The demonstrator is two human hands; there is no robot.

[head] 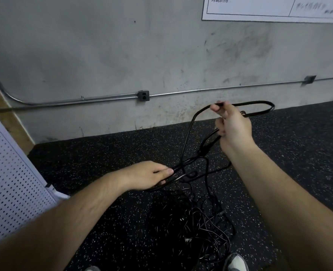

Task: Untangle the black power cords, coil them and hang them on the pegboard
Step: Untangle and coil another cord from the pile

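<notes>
Two grips lift one cord [191, 130] off the floor [103, 153] pile [197, 227]: right grip [234, 126] pinches its raised loop, left grip [146, 175] clasps lower strands, probably spreading them to expose tangles.

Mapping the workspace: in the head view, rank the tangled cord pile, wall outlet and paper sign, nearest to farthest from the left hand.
1. Tangled cord pile: on the floor, just below the left hand.
2. Wall outlet: low on the wall ahead.
3. Paper sign: high on the wall, upper right.
</notes>
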